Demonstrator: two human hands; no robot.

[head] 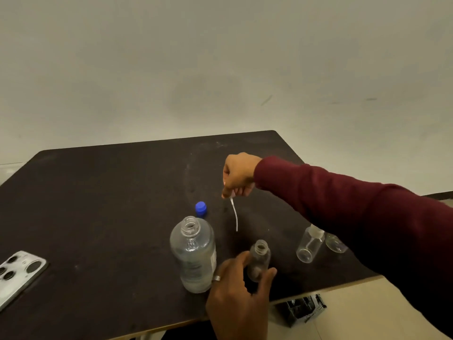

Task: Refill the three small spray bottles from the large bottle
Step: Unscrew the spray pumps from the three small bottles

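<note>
Clear plastic, thin and light: the small bottle [259, 260] held by the left hand [239, 293] stands open-necked on the dark counter [110, 204], thumb and fingers [268, 276] curled round its lower body. It will likely tip or slide easily, so a hold low on the body suits pouring. The right hand [239, 175], reached out beyond it, pinches a spray head [231, 192] whose thin white dip tube [234, 214] hangs down, limp and easily bent. The large bottle [193, 253], uncapped and mostly full, stands touching the left fingers' near side; probably heavy, and best gripped round the middle. Counted: one large bottle, one blue cap [201, 207] beyond it, three small bottles, two [310, 244] [336, 243] lying under the right sleeve [343, 207]. A phone [18, 273] lies far left.
</note>
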